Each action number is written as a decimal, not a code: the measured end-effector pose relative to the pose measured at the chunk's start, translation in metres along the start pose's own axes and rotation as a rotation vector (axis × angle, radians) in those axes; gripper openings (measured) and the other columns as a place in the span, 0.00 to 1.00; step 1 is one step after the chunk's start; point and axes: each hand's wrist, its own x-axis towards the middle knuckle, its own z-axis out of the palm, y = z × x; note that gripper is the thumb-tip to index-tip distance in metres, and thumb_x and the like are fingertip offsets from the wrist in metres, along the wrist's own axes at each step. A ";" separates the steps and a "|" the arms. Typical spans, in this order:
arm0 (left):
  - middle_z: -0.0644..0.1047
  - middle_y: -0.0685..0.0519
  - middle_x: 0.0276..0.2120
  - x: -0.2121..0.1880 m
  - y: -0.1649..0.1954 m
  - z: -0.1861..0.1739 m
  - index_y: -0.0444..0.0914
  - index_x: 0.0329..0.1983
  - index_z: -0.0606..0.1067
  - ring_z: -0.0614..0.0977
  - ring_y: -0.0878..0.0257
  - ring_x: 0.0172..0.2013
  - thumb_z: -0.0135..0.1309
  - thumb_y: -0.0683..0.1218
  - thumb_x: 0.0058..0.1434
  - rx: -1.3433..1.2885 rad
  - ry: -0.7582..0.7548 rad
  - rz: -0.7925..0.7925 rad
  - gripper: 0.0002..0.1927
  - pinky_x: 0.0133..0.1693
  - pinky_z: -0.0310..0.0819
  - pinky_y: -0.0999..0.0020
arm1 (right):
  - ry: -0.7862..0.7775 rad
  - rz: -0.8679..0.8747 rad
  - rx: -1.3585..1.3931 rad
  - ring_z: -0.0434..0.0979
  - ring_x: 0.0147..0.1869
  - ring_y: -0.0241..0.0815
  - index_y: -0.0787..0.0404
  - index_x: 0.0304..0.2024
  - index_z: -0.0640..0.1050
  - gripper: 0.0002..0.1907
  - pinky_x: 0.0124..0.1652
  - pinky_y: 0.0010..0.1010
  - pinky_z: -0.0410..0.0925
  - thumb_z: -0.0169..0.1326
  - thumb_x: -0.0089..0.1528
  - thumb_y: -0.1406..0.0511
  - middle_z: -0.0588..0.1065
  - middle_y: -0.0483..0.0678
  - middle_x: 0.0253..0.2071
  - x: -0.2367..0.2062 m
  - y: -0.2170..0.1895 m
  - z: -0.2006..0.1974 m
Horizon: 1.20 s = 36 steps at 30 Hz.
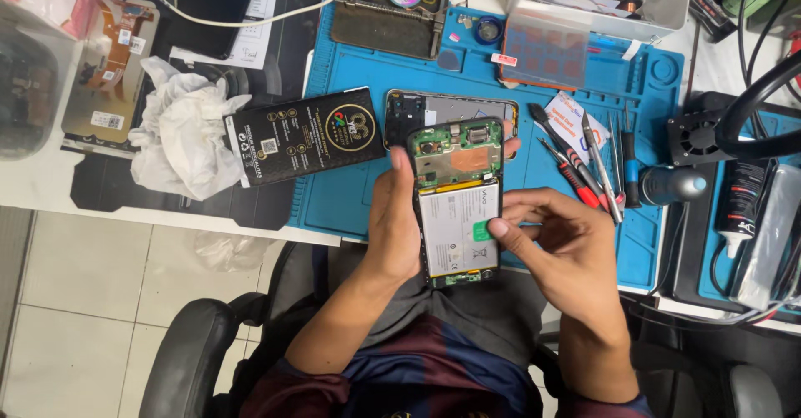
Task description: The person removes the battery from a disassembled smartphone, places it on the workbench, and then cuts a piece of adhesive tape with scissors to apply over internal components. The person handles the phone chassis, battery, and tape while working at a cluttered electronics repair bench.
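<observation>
1. The opened phone is held above the person's lap, at the near edge of the blue work mat on the bench. Its back cover is off; the circuit board sits at the far end, the white battery fills the near half.
2. The phone's long axis runs away from the person, nearly upright in the view, tilted slightly.
3. The left hand grips the phone along its left edge: thumb on the near face, fingers wrapped behind, tips showing past the right edge.
4. The right hand is loosely curled beside the phone's right edge and holds nothing. Its thumb tip presses the green tab on the battery; the remaining fingers are spread clear of the phone.
5. The tab lies directly left of the right hand, so that hand is nearer to it.
6. A black back cover lies on the mat just beyond the phone. Tweezers and screwdrivers lie to the right, a black box and crumpled tissue to the left.
</observation>
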 end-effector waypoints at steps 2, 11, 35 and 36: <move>0.80 0.41 0.54 -0.001 -0.002 -0.001 0.24 0.65 0.69 0.82 0.60 0.51 0.37 0.61 0.83 0.147 0.039 0.084 0.33 0.56 0.79 0.65 | 0.011 -0.001 0.028 0.80 0.47 0.36 0.73 0.49 0.79 0.13 0.46 0.27 0.74 0.61 0.61 0.77 0.80 0.51 0.41 -0.002 0.001 0.002; 0.78 0.50 0.54 -0.009 -0.012 0.018 0.30 0.66 0.67 0.78 0.69 0.53 0.49 0.44 0.77 0.224 0.077 0.002 0.19 0.54 0.74 0.72 | 0.101 -0.139 -0.128 0.79 0.48 0.37 0.72 0.47 0.78 0.11 0.51 0.27 0.74 0.61 0.62 0.76 0.79 0.50 0.44 0.002 -0.004 -0.011; 0.83 0.47 0.45 -0.015 -0.009 0.036 0.32 0.64 0.70 0.84 0.67 0.43 0.52 0.43 0.76 0.656 -0.028 0.056 0.17 0.46 0.79 0.72 | 0.071 -0.240 0.158 0.71 0.43 0.32 0.73 0.47 0.78 0.09 0.41 0.19 0.65 0.59 0.64 0.77 0.73 0.48 0.41 0.007 0.019 -0.041; 0.83 0.47 0.44 -0.014 -0.010 0.036 0.32 0.64 0.70 0.84 0.67 0.43 0.52 0.43 0.75 0.667 -0.024 0.058 0.17 0.45 0.79 0.72 | 0.076 -0.238 0.161 0.71 0.42 0.32 0.73 0.48 0.78 0.10 0.41 0.19 0.65 0.59 0.64 0.77 0.73 0.48 0.41 0.008 0.019 -0.040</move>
